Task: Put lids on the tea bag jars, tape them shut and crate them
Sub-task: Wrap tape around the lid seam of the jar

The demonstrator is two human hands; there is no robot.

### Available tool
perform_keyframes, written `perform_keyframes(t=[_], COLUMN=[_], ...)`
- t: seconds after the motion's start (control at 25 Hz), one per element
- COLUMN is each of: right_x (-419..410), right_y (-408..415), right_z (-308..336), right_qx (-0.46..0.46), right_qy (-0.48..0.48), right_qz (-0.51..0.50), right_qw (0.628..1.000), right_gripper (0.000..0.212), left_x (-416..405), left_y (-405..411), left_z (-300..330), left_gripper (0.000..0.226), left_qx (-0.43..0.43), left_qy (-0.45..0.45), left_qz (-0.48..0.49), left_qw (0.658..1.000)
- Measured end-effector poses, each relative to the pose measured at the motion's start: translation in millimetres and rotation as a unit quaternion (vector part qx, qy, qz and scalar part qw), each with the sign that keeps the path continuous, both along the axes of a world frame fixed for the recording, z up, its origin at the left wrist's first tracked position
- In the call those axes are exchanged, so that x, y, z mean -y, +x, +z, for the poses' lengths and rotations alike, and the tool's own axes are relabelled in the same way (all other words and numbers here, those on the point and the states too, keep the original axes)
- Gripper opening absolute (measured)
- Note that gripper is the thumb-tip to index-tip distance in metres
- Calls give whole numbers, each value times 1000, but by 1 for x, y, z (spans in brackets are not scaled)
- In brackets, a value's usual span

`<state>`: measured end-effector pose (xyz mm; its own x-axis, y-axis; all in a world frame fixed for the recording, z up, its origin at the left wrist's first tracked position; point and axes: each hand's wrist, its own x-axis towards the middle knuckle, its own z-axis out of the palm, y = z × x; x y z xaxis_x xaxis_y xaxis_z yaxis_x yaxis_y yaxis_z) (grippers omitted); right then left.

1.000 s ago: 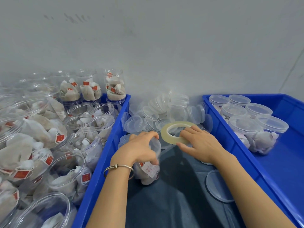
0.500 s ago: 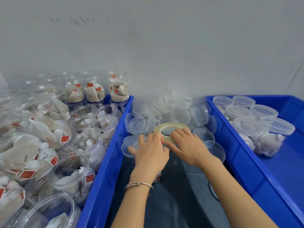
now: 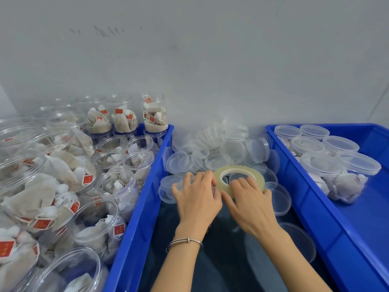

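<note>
Your left hand (image 3: 196, 200) is curled over the top of a jar that's almost fully hidden under it, w/ the fingers bent round the lid edge. Your right hand (image 3: 250, 202) grips the tape roll (image 3: 240, 179), held flat just beside the left fingertips. Looks like you're mid-taping this jar.

Done so far: approx 7 lidded jars (image 3: 322, 165) sit in the right crate (image 3: 311, 199); can't tell if they're taped.

Left to do: lots. The left crate (image 3: 145, 199) is packed w/ open jars (image 3: 117, 186) of tea bags, none lidded. Spare lids (image 3: 216, 150) are heaped between the 2 crates, by the wall. You're early in the batch.
</note>
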<state>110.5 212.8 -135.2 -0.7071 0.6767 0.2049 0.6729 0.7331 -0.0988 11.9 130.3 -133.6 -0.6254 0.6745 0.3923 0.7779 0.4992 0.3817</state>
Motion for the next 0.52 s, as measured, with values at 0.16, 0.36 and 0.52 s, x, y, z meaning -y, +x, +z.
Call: perform_keyframes(t=[0.16,0.36,0.52], right_x=[13,23,43], right_y=[2,1,32], right_z=[-1,17,11], right_qx=[-2,-45,-233], right_qy=[-10,-52,4], right_qz=[-60,-99,-30], right_qw=[998,993,972], right_gripper=[35,38,27], left_x=[-5,-13,-20], left_y=[-5,-4,-46], left_z=[5,6,33], left_gripper=[11,16,11], left_qx=[17,31,169], left_qy=[-2,13,41], left_qz=[-19,-30,83], left_qw=[1000,999,981])
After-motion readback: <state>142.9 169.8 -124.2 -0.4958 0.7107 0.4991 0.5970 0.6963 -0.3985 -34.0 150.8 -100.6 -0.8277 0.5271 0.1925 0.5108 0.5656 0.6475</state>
